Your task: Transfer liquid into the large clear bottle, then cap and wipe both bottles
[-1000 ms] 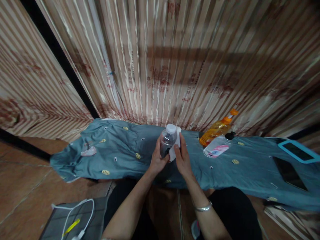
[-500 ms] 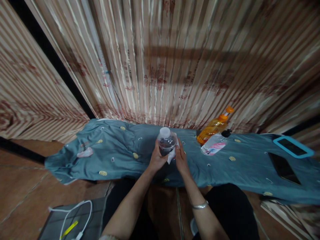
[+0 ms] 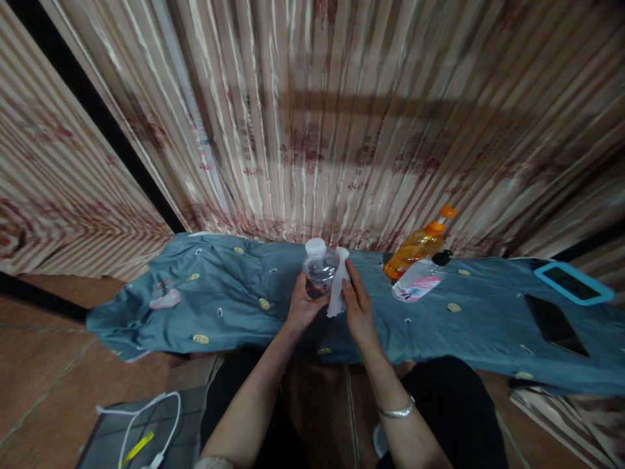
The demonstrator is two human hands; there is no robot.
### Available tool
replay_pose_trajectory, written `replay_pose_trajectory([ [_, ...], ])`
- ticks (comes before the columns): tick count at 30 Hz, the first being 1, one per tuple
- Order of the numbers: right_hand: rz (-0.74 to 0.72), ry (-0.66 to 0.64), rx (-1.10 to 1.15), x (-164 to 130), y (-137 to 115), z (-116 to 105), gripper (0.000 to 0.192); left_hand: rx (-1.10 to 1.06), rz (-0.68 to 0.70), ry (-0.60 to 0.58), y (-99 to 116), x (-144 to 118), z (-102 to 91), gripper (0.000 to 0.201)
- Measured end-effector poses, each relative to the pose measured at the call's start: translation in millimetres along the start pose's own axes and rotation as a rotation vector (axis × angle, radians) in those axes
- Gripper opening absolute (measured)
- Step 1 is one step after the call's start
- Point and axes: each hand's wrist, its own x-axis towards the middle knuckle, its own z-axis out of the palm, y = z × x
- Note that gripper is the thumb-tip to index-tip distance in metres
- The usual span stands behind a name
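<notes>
A clear plastic bottle (image 3: 319, 266) with a white cap stands in front of me over the blue-green cloth (image 3: 244, 280). My left hand (image 3: 303, 305) grips it from the left, thumb and fingers round its side. At its right, my right hand (image 3: 358, 301) holds a folded white tissue (image 3: 338, 286) between its fingers and the bottle. Whether the tissue touches the bottle all along I cannot tell. The bottle's lower part is hidden behind my left hand.
Right of my hands lie an orange pump bottle (image 3: 415, 251) and a clear bottle with a black top (image 3: 417, 280). Farther right are a black phone (image 3: 555, 324) and a blue-framed device (image 3: 573, 283). A crumpled pinkish-white piece (image 3: 165, 298) lies left. A striped curtain (image 3: 312, 130) hangs behind.
My right hand has drawn slightly right, and more of the tissue shows beside the bottle. The bottle has shifted a little left and away from me, still in my left hand.
</notes>
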Motion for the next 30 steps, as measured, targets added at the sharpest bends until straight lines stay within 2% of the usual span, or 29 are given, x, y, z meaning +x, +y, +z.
replay_pose_trajectory([
  [2,-0.013,-0.021,-0.020,-2,5,3,0.057,-0.039,-0.030,-0.038,2,-1,2.1,0.065],
  [6,0.065,-0.035,0.004,-12,34,5,0.063,-0.098,-0.058,-0.064,6,-3,2.0,0.073],
  [10,0.136,-0.031,0.048,-19,59,-1,0.064,-0.155,-0.074,0.001,8,-2,-4.7,0.067],
  [14,0.288,-0.021,0.178,-17,72,-8,0.067,-0.230,-0.084,0.080,12,-1,-11.0,0.060],
  [19,0.504,-0.115,0.469,-6,70,-7,0.065,-0.435,-0.179,0.135,18,-2,-8.0,0.066],
  [26,0.794,-0.097,0.769,-10,57,1,0.039,-0.471,-0.210,0.105,27,-4,-4.0,0.055],
  [30,0.942,-0.134,0.908,-22,45,7,0.052,-0.586,-0.258,0.138,36,-5,-5.9,0.051],
])
